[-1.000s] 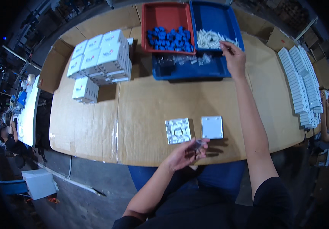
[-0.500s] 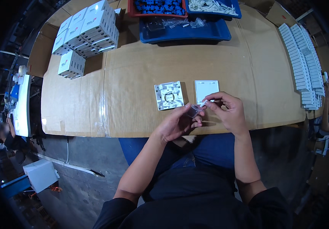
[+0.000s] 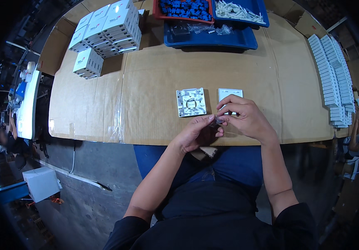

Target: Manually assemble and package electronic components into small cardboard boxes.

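Note:
Close to the table's front edge, my left hand (image 3: 197, 131) has its fingers closed on a small clear plastic bag (image 3: 218, 121). My right hand (image 3: 248, 119) meets it there, thumb and fingers pinched at the bag's top. Whatever the bag contains is too small and covered by fingers to make out. Beyond my hands lies a square white housing (image 3: 183, 98) with grey patches and a round loop in its middle. To its right is a flat white square plate (image 3: 230, 92), its near part hidden behind my right hand.
White boxes (image 3: 117, 25) are stacked at the far left, one standing in front. A red bin (image 3: 163, 16) of blue parts and a blue bin (image 3: 263, 23) of white parts sit above a blue tray (image 3: 213, 43). Rows of white pieces (image 3: 327, 79) line the right edge.
The small white piece in my right fingertips no longer shows. The clear bag, spread open before, is now bunched between both hands. The whole view has shifted slightly.

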